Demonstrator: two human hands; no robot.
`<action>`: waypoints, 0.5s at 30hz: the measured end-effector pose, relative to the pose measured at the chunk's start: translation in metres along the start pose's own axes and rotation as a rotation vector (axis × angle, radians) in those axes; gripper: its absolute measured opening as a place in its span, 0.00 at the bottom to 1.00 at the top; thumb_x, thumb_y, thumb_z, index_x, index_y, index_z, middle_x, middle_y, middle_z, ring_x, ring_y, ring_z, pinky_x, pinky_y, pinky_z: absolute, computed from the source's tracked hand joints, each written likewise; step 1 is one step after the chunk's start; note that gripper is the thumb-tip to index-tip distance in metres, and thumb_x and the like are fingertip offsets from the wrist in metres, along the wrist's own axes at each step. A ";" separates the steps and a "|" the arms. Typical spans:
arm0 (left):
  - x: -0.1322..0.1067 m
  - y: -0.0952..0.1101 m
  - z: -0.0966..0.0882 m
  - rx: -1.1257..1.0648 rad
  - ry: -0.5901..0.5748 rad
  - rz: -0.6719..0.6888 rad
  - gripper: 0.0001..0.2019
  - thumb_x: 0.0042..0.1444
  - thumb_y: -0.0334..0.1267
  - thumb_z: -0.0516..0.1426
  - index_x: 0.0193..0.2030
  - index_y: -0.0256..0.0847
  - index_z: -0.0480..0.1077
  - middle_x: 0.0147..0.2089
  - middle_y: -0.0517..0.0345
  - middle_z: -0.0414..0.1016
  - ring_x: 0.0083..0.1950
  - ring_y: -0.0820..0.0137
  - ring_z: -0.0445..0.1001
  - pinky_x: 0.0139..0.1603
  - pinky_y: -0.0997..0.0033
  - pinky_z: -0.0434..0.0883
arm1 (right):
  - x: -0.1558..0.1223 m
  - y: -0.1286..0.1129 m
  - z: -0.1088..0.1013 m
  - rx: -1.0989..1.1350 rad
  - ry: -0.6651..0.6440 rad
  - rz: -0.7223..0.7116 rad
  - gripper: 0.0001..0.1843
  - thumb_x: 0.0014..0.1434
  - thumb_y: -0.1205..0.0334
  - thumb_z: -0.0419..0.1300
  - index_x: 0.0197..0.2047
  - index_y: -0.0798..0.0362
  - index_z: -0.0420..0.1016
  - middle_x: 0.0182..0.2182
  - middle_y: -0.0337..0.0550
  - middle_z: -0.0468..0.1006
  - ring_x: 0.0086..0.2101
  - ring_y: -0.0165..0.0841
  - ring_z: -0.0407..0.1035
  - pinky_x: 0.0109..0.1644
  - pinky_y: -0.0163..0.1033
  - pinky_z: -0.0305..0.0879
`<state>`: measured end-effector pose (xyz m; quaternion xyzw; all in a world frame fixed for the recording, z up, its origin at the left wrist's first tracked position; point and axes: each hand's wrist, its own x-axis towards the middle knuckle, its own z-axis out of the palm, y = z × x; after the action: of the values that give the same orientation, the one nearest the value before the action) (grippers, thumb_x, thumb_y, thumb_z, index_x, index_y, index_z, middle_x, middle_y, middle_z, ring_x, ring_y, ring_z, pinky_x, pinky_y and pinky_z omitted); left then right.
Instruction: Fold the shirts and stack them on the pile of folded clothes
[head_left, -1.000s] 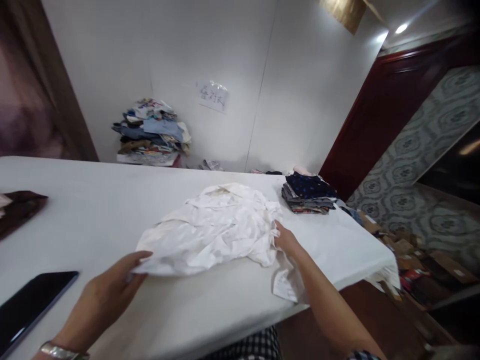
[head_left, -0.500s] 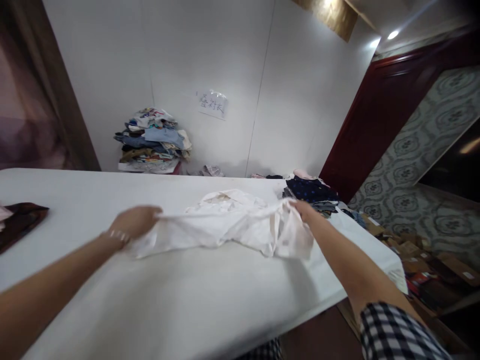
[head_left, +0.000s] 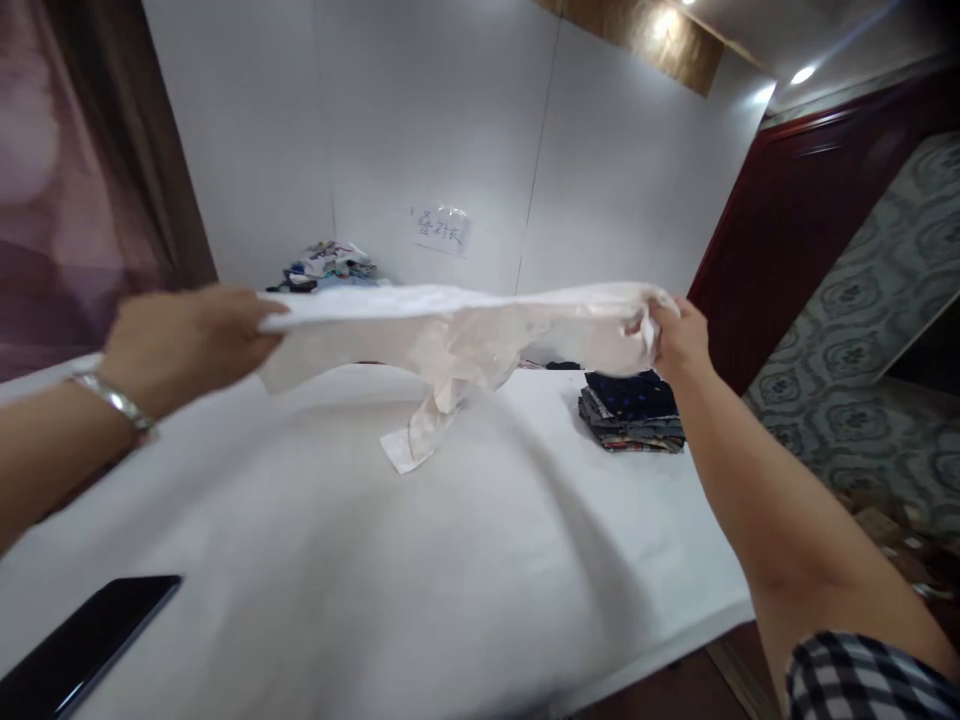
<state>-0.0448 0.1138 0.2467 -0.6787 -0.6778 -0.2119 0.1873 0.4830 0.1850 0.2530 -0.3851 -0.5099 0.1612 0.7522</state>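
Observation:
A white shirt [head_left: 450, 330] hangs stretched in the air above the white table [head_left: 375, 560]. My left hand [head_left: 187, 340] grips its left end, fingers closed on the cloth. My right hand [head_left: 675, 335] holds the right end bunched in a closed grip. One sleeve dangles from the middle of the shirt, and its cuff touches the tabletop.
A stack of folded dark patterned clothes [head_left: 631, 410] sits at the table's right side. A black phone [head_left: 82, 645] lies at the near left edge. A pile of mixed clothes [head_left: 326, 265] rests against the back wall, below a paper note [head_left: 442, 228]. A dark red door stands at right.
Both hands have lifted the white shirt off the table and pulled it taut between them. It lay crumpled on the table a second ago.

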 end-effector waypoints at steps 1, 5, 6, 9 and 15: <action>-0.020 0.006 0.015 0.036 -0.014 0.009 0.26 0.62 0.51 0.44 0.59 0.35 0.65 0.60 0.50 0.65 0.60 0.49 0.64 0.56 0.41 0.61 | -0.018 0.013 -0.009 -0.052 -0.016 0.085 0.19 0.46 0.56 0.66 0.41 0.56 0.74 0.23 0.36 0.74 0.22 0.28 0.68 0.25 0.33 0.65; -0.090 0.021 0.079 0.047 -0.292 0.142 0.24 0.63 0.49 0.45 0.58 0.39 0.67 0.56 0.51 0.72 0.51 0.59 0.73 0.51 0.58 0.69 | -0.079 0.061 -0.050 -0.298 -0.128 0.362 0.24 0.41 0.56 0.65 0.43 0.57 0.76 0.18 0.35 0.73 0.19 0.29 0.65 0.23 0.34 0.60; -0.105 0.023 0.094 0.031 -0.373 0.163 0.23 0.63 0.48 0.44 0.57 0.39 0.67 0.56 0.50 0.72 0.51 0.58 0.74 0.50 0.59 0.69 | -0.091 0.071 -0.060 -0.365 -0.189 0.399 0.23 0.40 0.57 0.64 0.41 0.57 0.77 0.19 0.36 0.74 0.20 0.29 0.65 0.24 0.34 0.60; -0.146 0.023 0.131 0.013 -0.526 0.183 0.22 0.60 0.40 0.45 0.57 0.40 0.68 0.60 0.46 0.69 0.52 0.55 0.74 0.49 0.59 0.70 | -0.120 0.094 -0.090 -0.555 -0.413 0.469 0.19 0.40 0.60 0.61 0.38 0.57 0.79 0.26 0.40 0.79 0.25 0.32 0.68 0.30 0.35 0.63; -0.203 0.026 0.144 -0.003 -0.556 0.178 0.25 0.57 0.36 0.41 0.55 0.41 0.71 0.58 0.46 0.70 0.49 0.57 0.76 0.44 0.60 0.73 | -0.132 0.103 -0.129 -0.733 -0.613 0.448 0.16 0.41 0.58 0.61 0.34 0.55 0.81 0.37 0.46 0.81 0.35 0.37 0.72 0.40 0.38 0.67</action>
<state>-0.0118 0.0207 0.0167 -0.7679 -0.6405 -0.0013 0.0114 0.5569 0.1148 0.0673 -0.6576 -0.6346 0.2342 0.3318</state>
